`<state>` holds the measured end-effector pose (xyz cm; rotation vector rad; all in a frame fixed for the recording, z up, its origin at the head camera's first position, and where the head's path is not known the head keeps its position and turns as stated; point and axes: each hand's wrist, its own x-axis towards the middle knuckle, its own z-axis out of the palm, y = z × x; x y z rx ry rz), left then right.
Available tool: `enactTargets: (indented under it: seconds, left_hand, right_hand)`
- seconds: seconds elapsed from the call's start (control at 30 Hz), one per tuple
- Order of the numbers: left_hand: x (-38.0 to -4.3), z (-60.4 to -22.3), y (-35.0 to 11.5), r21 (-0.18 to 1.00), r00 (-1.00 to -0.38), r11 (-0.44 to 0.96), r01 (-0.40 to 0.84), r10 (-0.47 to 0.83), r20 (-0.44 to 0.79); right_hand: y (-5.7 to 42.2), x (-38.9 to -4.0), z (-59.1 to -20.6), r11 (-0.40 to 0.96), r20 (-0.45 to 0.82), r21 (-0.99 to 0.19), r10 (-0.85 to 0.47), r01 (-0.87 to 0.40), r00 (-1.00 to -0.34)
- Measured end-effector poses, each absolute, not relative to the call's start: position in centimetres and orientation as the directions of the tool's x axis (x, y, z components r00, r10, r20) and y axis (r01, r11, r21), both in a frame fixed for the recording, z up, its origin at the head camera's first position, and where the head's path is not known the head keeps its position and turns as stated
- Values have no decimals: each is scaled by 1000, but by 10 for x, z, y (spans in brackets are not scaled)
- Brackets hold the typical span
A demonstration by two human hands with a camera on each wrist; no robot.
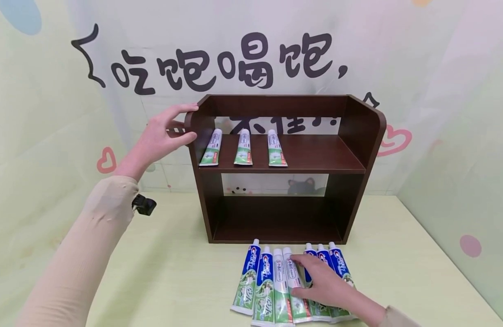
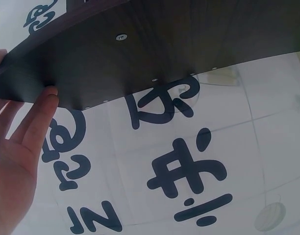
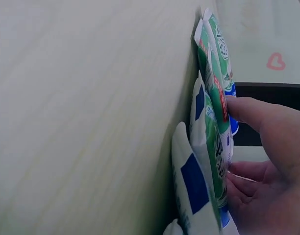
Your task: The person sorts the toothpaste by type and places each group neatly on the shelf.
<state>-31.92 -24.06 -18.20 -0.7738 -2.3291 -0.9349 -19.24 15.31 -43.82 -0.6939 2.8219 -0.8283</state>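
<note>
A dark brown two-tier shelf [image 1: 281,170] stands on the table. My left hand [image 1: 161,132] holds the upper front of its left side panel; the left wrist view shows fingertips [image 2: 51,93] on the panel's outer face. Three white-and-green toothpaste tubes [image 1: 243,147] lie on the upper tier, caps toward the back. Before the shelf lies a row of tubes. My right hand [image 1: 329,285] pinches a white-and-green toothpaste tube [image 1: 291,272] in that row, thumb and fingers touching it in the right wrist view. Beside it lies a similar tube [image 1: 281,286].
Blue-and-green Crest toothpaste tubes [image 1: 264,284] flank the white-and-green ones on both sides, some partly behind my right hand. The lower tier [image 1: 276,220] is bare. The pale table [image 1: 169,272] meets a printed wall sheet [image 1: 451,150] at the back and sides.
</note>
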Motion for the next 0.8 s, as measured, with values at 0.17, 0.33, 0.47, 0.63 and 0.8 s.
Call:
enactTargets:
  seconds: [0.17,0.33,0.47,0.63,0.8]
  left_hand:
    - [-320,-181,-240,439,-705,605,664,311,637]
    - [-320,-181,-240,439,-704,602,666,315,636]
    - [-319,-182,-240,443,-707,602,664,312,635]
    - [-318,-183,-240,451,-712,602,659,305,633]
    - [-318,-182,-239,450,-712,604,658,304,633]
  right_hand:
    - [146,-194,-441,783,1,-501,-427,-370,-904]
    - [139,-193,-441,815,3,-451,-406,-364,-914]
    - [135,-191,-437,813,-19,-460,-410,-357,-912]
    - [132,-191,-433,805,-63,-496,-407,-325,-911]
    - [131,-194,-433,768,-102,-575,-409,-281,-907]
